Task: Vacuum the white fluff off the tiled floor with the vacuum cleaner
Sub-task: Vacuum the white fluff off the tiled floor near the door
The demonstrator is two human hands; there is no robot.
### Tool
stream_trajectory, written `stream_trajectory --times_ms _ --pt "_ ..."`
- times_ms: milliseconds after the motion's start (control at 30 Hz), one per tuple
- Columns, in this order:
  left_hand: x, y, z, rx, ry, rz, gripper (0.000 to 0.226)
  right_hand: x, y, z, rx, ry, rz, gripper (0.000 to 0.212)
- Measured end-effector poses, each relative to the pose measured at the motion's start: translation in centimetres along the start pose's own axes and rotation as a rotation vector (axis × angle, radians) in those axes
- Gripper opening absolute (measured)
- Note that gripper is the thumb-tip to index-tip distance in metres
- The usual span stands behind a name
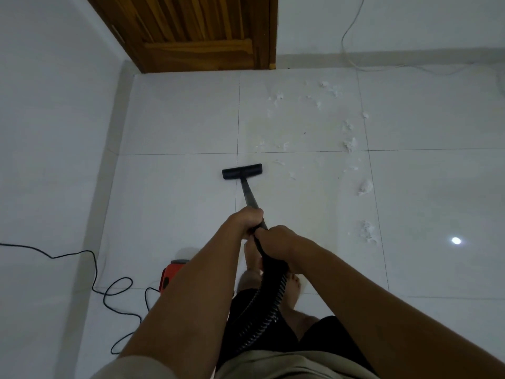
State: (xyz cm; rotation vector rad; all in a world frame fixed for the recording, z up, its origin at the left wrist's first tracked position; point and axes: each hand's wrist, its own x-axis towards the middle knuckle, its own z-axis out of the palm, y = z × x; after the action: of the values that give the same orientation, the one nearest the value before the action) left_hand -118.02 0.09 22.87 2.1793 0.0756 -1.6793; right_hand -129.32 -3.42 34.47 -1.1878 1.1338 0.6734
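A black floor nozzle (242, 171) rests flat on the white tiled floor (177, 203), at the end of a dark wand (249, 195). My left hand (247, 220) is closed around the wand higher up. Just behind it, my right hand (278, 242) grips the wand's end where the ribbed black hose (269, 305) begins. White fluff lies scattered to the right of the nozzle: a tuft (349, 144), another (365, 187), a third (367, 231), and small bits farther back (325, 87). The vacuum's red body (168, 277) stands behind my left arm.
A black power cord (109, 291) loops over the floor at the left. A white wall (54, 132) runs along the left side. A wooden door (202, 36) stands at the back. A thin white cable (352, 50) hangs down the far wall. My bare feet (293, 288) stand under the hose.
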Motion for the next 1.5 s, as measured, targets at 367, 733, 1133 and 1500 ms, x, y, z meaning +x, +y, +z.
stream_trajectory --times_ms 367,733,1133,1500 --pt "6.0 2.6 -7.4 0.121 -0.038 0.047 0.065 7.5 -5.9 4.1 0.19 -0.012 0.032 0.043" --pt "7.4 9.5 -12.5 0.158 -0.07 0.084 0.063 7.6 -14.0 2.0 0.184 0.075 -0.015 0.035" --pt "9.4 15.1 -10.7 0.019 -0.068 0.028 0.052 8.9 -16.5 -2.5 0.108 0.119 0.001 0.029" --pt "9.7 15.7 -9.4 0.118 -0.086 0.073 0.063 9.9 -15.8 -3.4 0.052 0.162 -0.085 0.042"
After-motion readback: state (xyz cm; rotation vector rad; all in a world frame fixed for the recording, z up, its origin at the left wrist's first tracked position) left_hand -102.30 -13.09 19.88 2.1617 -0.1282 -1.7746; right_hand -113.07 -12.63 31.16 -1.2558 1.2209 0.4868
